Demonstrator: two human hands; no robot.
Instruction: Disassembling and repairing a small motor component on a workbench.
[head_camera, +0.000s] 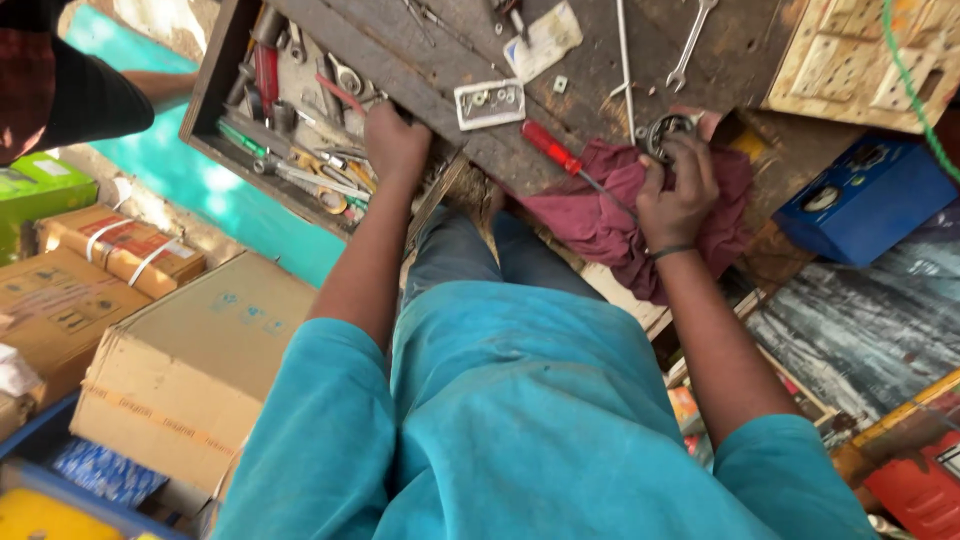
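Head view. The right hand (678, 190) presses a round metal bearing (668, 130) onto a maroon rag (610, 215) spread at the desk (590, 75) edge; its fingers (690, 160) curl over the part, holding it against the cloth. The bearing is a dull steel ring with a dark centre, partly hidden by the fingers. The left hand (395, 140) reaches into an open drawer (215, 85) crowded with tools; its fingers are buried among them, so whether they are closed on anything cannot be told. A red-handled screwdriver (560, 155) lies just beside the rag, its shaft pointing toward the right hand. Likely hazards: the rag overhangs the desk edge and could slide, taking the bearing with it; the screwdriver could roll off if the cloth is tugged; the unseen left fingers could catch on sharp tools.
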